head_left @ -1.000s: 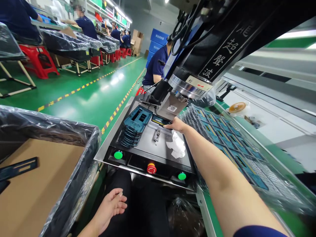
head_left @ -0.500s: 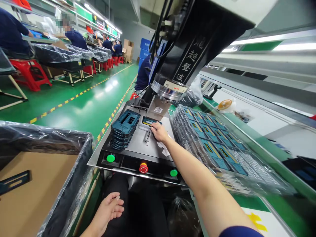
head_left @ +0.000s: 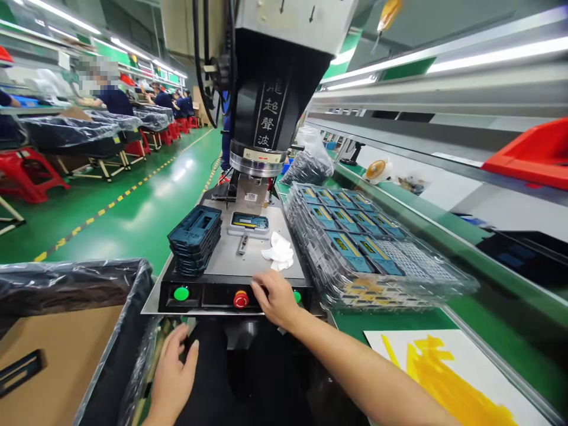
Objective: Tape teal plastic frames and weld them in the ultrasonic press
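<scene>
My right hand (head_left: 276, 297) rests on the front panel of the press machine, fingers loosely curled over the spot beside the right green button (head_left: 297, 296), holding nothing. My left hand (head_left: 173, 373) reaches up below the panel toward the left green button (head_left: 181, 293), fingers together and extended, empty. A red stop button (head_left: 241, 299) sits between the two. A dark blue part (head_left: 250, 222) lies in the fixture under the press head (head_left: 257, 160). A stack of blue frames (head_left: 195, 238) stands on the plate's left side.
A crumpled white cloth (head_left: 279, 251) lies on the plate. Clear trays of blue parts (head_left: 355, 242) are stacked on the green conveyor to the right. A plastic-lined box (head_left: 66, 331) with cardboard stands at left. Other workers sit at benches far left.
My right hand pulled back from the part in the fixture to the front button panel. My left hand rose from my lap toward the panel. The view swung right.
</scene>
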Demonstrator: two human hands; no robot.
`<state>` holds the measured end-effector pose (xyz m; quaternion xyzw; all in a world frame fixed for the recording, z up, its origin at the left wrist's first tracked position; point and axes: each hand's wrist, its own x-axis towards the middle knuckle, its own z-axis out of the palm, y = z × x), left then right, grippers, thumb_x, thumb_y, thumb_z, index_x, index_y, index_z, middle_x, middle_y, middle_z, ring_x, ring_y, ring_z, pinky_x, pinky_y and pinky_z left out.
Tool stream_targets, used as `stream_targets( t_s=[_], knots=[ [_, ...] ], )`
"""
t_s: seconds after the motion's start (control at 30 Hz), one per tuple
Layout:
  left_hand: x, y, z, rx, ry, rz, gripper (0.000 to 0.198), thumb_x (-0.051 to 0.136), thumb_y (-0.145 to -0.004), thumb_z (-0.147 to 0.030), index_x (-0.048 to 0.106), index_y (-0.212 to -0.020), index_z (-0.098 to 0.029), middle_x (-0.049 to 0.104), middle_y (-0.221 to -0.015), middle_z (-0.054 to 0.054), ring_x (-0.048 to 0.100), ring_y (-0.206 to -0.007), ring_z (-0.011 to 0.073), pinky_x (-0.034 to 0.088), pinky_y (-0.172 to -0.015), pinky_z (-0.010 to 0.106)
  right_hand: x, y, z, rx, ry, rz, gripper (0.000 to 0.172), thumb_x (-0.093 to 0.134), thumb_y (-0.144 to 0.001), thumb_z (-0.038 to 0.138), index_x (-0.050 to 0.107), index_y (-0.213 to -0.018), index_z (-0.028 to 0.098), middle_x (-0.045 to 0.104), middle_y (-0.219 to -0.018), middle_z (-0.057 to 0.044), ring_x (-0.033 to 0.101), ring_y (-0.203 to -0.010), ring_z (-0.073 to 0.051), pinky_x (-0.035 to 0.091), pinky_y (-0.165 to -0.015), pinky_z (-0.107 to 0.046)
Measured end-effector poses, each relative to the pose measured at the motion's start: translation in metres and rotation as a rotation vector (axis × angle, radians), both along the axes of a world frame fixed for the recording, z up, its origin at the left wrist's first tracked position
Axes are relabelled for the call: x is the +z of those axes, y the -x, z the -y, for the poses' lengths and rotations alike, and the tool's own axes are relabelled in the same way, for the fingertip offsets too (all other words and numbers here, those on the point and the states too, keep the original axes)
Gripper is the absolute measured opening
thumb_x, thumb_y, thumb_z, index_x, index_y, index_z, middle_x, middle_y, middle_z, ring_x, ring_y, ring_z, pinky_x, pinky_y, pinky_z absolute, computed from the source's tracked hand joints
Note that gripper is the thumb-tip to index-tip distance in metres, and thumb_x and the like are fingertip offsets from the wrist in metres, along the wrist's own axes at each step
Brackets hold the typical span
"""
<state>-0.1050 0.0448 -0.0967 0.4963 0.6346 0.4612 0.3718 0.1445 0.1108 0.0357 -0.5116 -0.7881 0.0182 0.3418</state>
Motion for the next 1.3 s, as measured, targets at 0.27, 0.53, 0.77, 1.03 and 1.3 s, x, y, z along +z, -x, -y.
stream_targets(
  t_s=[0.27, 0.53, 0.77, 1.03, 1.3],
  knots=[
    [0.044, -0.022, -0.026, -0.064, -0.272, -0.522, 0.059, 0.055, -0.080, -0.036, 0.045, -0.135, -0.017, 0.020, -0.154, 0.013, 0.034, -0.134, 0.0354, 0.037, -0.107, 0.050, -0.045, -0.056, 0.053, -0.198, 0.147, 0.003, 0.026, 0.044, -0.093, 0.027, 0.060, -0.074, 0.020, 0.060, -0.071, -0.003, 0.055, -0.070, -0.016, 0.042, -0.068, -0.028],
    [0.047, -0.027, -0.026, -0.061, -0.241, -0.595, 0.063, 0.058, -0.078, -0.038, 0.043, -0.135, -0.017, 0.020, -0.153, 0.014, 0.034, -0.134, 0.0349, 0.037, -0.107, 0.048, -0.050, -0.065, 0.046, -0.173, 0.245, -0.094, 0.018, 0.045, -0.090, 0.020, 0.060, -0.079, 0.020, 0.057, -0.075, -0.004, 0.054, -0.075, -0.018, 0.045, -0.070, -0.030],
    [-0.004, -0.042, -0.002, -0.159, -0.286, -0.571, 0.041, 0.048, -0.084, -0.035, 0.053, -0.119, -0.016, 0.045, -0.133, 0.016, 0.046, -0.125, 0.0282, 0.037, -0.107, 0.044, -0.048, -0.062, 0.051, -0.148, 0.256, -0.179, 0.018, 0.048, -0.089, 0.021, 0.062, -0.077, 0.021, 0.063, -0.073, -0.002, 0.057, -0.070, -0.016, 0.044, -0.067, -0.028],
    [-0.075, -0.039, 0.026, -0.357, -0.030, -0.913, 0.049, 0.042, -0.085, -0.033, 0.052, -0.129, -0.013, 0.039, -0.144, 0.015, 0.028, -0.137, 0.0312, 0.031, -0.108, 0.050, -0.052, -0.054, 0.055, -0.108, 0.278, -0.179, 0.020, 0.048, -0.088, 0.023, 0.064, -0.077, 0.021, 0.064, -0.072, -0.001, 0.059, -0.068, -0.015, 0.043, -0.064, -0.026],
    [-0.069, -0.039, 0.025, -0.344, 0.019, -0.896, 0.048, 0.043, -0.085, -0.032, 0.052, -0.129, -0.016, 0.038, -0.146, 0.012, 0.027, -0.138, 0.0270, 0.029, -0.109, 0.046, -0.047, -0.049, 0.053, -0.099, 0.233, -0.196, 0.020, 0.048, -0.089, 0.026, 0.066, -0.080, 0.023, 0.066, -0.073, -0.002, 0.061, -0.068, -0.016, 0.046, -0.065, -0.028]
  ],
)
